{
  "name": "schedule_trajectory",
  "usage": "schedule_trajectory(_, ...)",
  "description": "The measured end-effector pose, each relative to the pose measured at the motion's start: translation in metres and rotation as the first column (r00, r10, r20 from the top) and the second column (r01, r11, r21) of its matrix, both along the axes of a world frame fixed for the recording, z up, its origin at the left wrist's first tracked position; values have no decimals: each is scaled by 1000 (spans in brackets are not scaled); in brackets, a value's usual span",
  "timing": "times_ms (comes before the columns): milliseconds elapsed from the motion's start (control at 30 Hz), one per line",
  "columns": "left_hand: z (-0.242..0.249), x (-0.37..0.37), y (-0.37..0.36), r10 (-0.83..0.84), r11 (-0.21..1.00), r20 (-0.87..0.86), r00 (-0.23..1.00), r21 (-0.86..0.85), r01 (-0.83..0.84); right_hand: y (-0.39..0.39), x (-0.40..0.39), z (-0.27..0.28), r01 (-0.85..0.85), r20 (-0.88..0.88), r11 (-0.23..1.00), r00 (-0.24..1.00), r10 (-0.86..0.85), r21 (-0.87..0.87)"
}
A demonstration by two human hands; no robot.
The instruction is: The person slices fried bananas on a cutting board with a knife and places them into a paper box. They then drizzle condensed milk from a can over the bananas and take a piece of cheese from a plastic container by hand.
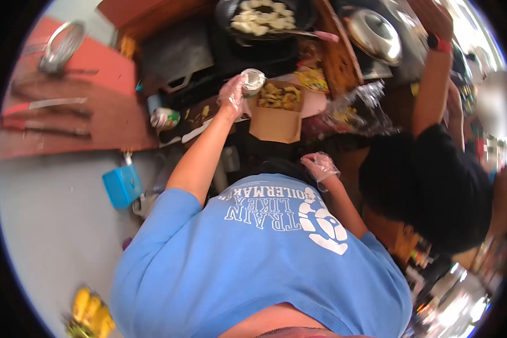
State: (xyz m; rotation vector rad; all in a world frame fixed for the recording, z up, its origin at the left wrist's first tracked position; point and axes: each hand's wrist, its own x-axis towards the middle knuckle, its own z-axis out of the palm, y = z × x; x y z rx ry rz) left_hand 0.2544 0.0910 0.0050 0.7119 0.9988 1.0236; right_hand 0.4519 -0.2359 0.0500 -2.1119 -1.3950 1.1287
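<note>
My left hand [231,96], in a clear plastic glove, is stretched out and grips a small round metal-topped container [253,80], tilted at the left rim of an open cardboard food box [276,125]. The box holds yellowish-brown food pieces [280,96]. My right hand [319,165], also gloved, hangs near my blue printed shirt [265,253] with its fingers loosely curled. I see nothing in it, and the crumpled glove hides the fingers.
Another person in a black top [434,186] stands close at the right with an arm raised [432,84]. Beyond the box are a dark pan of pale food [263,16], a pot lid [373,34], plastic bags [355,107], a strainer [62,45] and a blue box [121,186].
</note>
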Motion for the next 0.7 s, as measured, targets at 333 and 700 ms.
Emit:
schedule_trajectory(333,-38,-86,-77,240,859,-101,966,-442,-259,59,25,12,-135,-57,991,989,135,11)
schedule_trajectory(700,58,-143,-94,562,827,-731,388,492,-273,163,-39,-7,-328,-255,940,905,342,94)
